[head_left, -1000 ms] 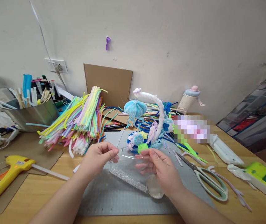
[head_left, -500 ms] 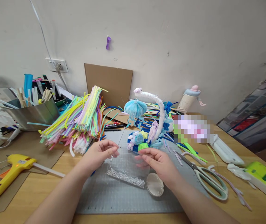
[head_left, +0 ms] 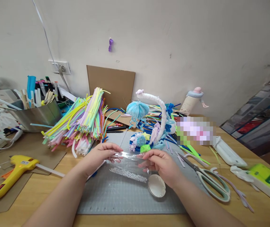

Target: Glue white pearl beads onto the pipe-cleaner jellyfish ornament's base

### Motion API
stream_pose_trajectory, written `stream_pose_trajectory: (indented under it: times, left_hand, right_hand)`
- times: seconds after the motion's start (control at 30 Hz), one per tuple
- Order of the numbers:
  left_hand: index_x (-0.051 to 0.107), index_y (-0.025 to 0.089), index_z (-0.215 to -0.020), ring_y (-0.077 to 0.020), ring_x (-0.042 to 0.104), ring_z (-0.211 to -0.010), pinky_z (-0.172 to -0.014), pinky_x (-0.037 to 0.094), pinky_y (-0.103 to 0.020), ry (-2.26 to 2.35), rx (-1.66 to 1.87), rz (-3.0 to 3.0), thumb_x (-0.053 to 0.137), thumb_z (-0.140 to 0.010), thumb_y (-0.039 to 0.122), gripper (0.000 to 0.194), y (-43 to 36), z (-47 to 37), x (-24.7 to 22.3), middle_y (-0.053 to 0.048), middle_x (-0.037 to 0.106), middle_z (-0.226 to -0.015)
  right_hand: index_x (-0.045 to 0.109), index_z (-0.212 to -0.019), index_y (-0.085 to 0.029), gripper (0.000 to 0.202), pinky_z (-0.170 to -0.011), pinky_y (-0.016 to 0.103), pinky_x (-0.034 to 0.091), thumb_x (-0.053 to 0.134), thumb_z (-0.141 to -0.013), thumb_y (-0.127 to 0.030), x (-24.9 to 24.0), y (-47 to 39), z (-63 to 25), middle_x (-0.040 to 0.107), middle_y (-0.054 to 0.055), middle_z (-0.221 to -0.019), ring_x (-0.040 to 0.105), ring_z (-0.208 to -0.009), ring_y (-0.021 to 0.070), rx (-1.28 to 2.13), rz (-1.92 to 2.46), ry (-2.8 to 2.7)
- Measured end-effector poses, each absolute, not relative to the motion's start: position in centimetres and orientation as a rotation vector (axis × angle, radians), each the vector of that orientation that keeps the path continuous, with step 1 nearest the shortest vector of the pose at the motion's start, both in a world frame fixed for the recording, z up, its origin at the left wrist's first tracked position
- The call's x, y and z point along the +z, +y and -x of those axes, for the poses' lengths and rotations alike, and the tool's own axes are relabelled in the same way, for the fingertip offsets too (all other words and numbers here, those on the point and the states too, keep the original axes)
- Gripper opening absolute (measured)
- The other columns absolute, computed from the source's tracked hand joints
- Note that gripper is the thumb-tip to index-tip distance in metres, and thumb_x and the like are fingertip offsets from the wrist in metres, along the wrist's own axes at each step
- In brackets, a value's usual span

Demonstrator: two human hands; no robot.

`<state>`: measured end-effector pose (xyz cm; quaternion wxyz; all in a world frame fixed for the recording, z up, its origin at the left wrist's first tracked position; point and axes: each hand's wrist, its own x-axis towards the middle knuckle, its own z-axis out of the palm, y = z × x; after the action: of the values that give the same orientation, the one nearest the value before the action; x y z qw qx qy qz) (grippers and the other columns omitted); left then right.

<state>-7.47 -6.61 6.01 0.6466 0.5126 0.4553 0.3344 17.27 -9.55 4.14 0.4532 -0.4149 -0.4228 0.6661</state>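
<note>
Between my hands hangs a clear plastic bag (head_left: 131, 164) with small white beads (head_left: 128, 175) lying along its bottom. My left hand (head_left: 105, 155) pinches its upper left corner, and my right hand (head_left: 158, 162) pinches the upper right one. Just below my right hand, a small round whitish dish (head_left: 157, 186) rests on the grey cutting mat (head_left: 116, 200). Beyond the bag stands a craft piece with a white curved stem (head_left: 163, 116), a light blue hanging jellyfish shape (head_left: 137, 110) and a dark blue base bearing small flowers (head_left: 138, 142).
A yellow glue gun (head_left: 19, 171) lies at the left, near a metal container (head_left: 37, 116) of sticks. Bundled pastel pipe cleaners (head_left: 87, 119) are behind my left hand. Open scissors (head_left: 210, 181) lie at the right, with a bottle (head_left: 190, 102) farther back.
My left hand has taken hold of the bag's upper left corner, and the bag's top edge is now stretched between both hands. The thin strand by my left fingers is no longer held up.
</note>
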Motion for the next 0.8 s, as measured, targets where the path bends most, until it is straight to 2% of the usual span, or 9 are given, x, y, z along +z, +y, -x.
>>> stream_pose_trajectory:
  times: [0.1, 0.2, 0.27, 0.37, 0.47, 0.53, 0.63, 0.8]
  left_hand:
    - [0.066, 0.015, -0.083, -0.0187, 0.067, -0.075, -0.070, 0.047, -0.028, 0.990, 0.754, -1.165, 0.052, -0.076, 0.024, 0.018, -6.6, 7.5, 6.0, -0.005, 0.070, -0.083]
    - [0.063, 0.014, -0.087, -0.0209, 0.067, -0.078, -0.075, 0.048, -0.033, 0.964, 0.777, -1.184, 0.043, -0.083, 0.036, 0.030, -6.8, 7.1, 6.1, -0.007, 0.068, -0.089]
    - [0.060, 0.016, -0.095, -0.0200, 0.067, -0.078, -0.078, 0.047, -0.034, 0.982, 0.811, -1.225, 0.051, -0.082, 0.041, 0.030, -6.9, 6.7, 6.1, -0.007, 0.068, -0.092]
    - [0.053, 0.017, -0.106, -0.0177, 0.066, -0.074, -0.075, 0.048, -0.031, 1.039, 0.870, -1.292, 0.069, -0.071, 0.035, 0.043, -6.9, 6.2, 5.8, -0.003, 0.069, -0.081]
    - [0.053, 0.016, -0.103, -0.0163, 0.066, -0.067, -0.070, 0.047, -0.029, 1.092, 0.913, -1.299, 0.072, -0.069, 0.032, 0.042, -6.8, 6.1, 5.5, 0.000, 0.068, -0.066]
    - [0.053, 0.016, -0.101, -0.0166, 0.066, -0.066, -0.070, 0.048, -0.030, 1.115, 0.931, -1.289, 0.071, -0.070, 0.033, 0.040, -6.6, 6.3, 5.5, -0.001, 0.070, -0.066]
    - [0.055, 0.016, -0.101, -0.0177, 0.068, -0.066, -0.069, 0.050, -0.030, 1.129, 0.952, -1.282, 0.072, -0.069, 0.035, 0.041, -6.5, 6.5, 5.5, -0.002, 0.071, -0.068]
    - [0.057, 0.015, -0.102, -0.0168, 0.068, -0.066, -0.069, 0.050, -0.029, 1.116, 0.957, -1.304, 0.071, -0.071, 0.034, 0.038, -6.5, 6.7, 5.5, -0.003, 0.072, -0.070]
  right_hand:
    - [0.067, -0.069, -0.017, 0.010, -0.060, 0.032, 0.056, 0.061, -0.070, -0.025, 4.4, -9.7, -17.4, 0.073, 0.005, -0.085, 0.073, -0.071, 0.0238, 1.644, 1.002, -1.072]
    - [0.068, -0.071, -0.018, 0.019, -0.064, 0.035, 0.056, 0.061, -0.077, -0.034, 4.5, -9.9, -17.3, 0.074, 0.007, -0.088, 0.072, -0.074, 0.0249, 1.592, 1.013, -1.132]
    - [0.069, -0.071, -0.019, 0.023, -0.067, 0.037, 0.057, 0.064, -0.078, -0.040, 4.5, -10.0, -17.1, 0.074, 0.007, -0.088, 0.072, -0.073, 0.0243, 1.521, 1.048, -1.174]
    - [0.070, -0.073, -0.019, 0.025, -0.071, 0.040, 0.056, 0.070, -0.073, -0.044, 4.3, -10.1, -16.8, 0.075, 0.007, -0.087, 0.071, -0.072, 0.0245, 1.416, 1.087, -1.239]
    - [0.071, -0.075, -0.019, 0.027, -0.075, 0.042, 0.056, 0.069, -0.074, -0.046, 4.2, -10.2, -16.6, 0.075, 0.008, -0.086, 0.070, -0.075, 0.0252, 1.352, 1.096, -1.290]
    - [0.070, -0.071, -0.019, 0.026, -0.075, 0.042, 0.056, 0.068, -0.075, -0.045, 4.3, -10.2, -16.4, 0.074, 0.008, -0.084, 0.070, -0.076, 0.0247, 1.322, 1.097, -1.307]
    - [0.063, -0.062, -0.021, 0.025, -0.074, 0.042, 0.057, 0.066, -0.075, -0.042, 4.1, -10.2, -16.2, 0.072, 0.006, -0.079, 0.069, -0.074, 0.0239, 1.287, 1.092, -1.325]
    - [0.041, -0.055, -0.024, 0.033, -0.068, 0.039, 0.057, 0.061, -0.078, -0.038, 3.9, -10.2, -16.3, 0.068, 0.003, -0.071, 0.067, -0.068, 0.0220, 1.233, 1.101, -1.399]
